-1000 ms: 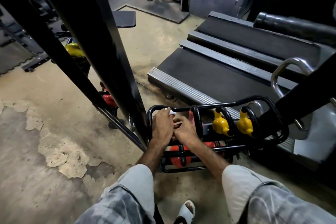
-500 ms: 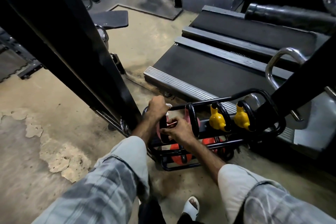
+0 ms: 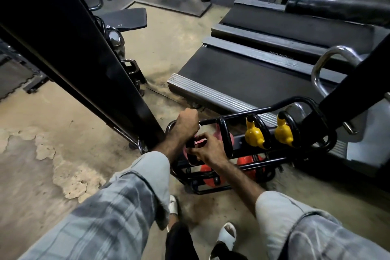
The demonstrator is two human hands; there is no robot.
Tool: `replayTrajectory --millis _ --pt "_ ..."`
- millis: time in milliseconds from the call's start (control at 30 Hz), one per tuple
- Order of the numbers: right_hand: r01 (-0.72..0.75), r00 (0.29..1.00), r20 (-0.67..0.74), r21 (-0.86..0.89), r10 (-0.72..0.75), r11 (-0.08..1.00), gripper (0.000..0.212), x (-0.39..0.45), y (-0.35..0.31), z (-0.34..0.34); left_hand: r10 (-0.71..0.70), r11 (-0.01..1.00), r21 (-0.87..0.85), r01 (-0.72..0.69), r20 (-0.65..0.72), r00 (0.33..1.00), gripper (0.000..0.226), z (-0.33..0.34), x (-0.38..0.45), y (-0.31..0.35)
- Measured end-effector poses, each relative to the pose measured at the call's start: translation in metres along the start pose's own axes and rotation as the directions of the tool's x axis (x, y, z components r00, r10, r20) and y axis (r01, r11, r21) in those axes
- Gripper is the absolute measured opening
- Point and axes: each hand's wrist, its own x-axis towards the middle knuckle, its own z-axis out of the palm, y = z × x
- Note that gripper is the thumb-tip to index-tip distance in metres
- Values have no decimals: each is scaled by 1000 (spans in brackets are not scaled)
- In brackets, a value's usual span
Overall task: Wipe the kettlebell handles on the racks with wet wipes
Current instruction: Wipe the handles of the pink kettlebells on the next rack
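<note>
You're looking at a dim indoor scene. The concrete floor (image 3: 52,133) is the best-lit patch, while the top corners and the black post (image 3: 73,53) sink into near-black with no detail. Glare sits on the chrome bar (image 3: 322,63) and on the yellow kettlebells (image 3: 254,133). Wide-angle distortion bends straight lines toward the edges. Your sleeves (image 3: 118,213) at the bottom are smeared with blur.
</note>
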Motion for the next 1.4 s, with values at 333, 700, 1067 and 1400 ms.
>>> replayTrajectory --millis 333,700,1067,1400 --pt "42 999 -28 -34 -43 999 55 2 -1 1 -67 986 -155 57 -58 996 22 11 -1 -4" --pt "66 996 -61 -18 -67 998 58 -9 -2 2 -277 868 -456 196 -119 953 17 8 -26 -17" --pt "71 995 -63 -40 -74 997 42 -15 -4 1 -454 292 -873 390 232 860 17 13 -22 -15" --pt "89 993 -71 -59 -93 994 55 -19 -3 -2 -189 850 -522 71 -176 966 12 -11 -46 -18"
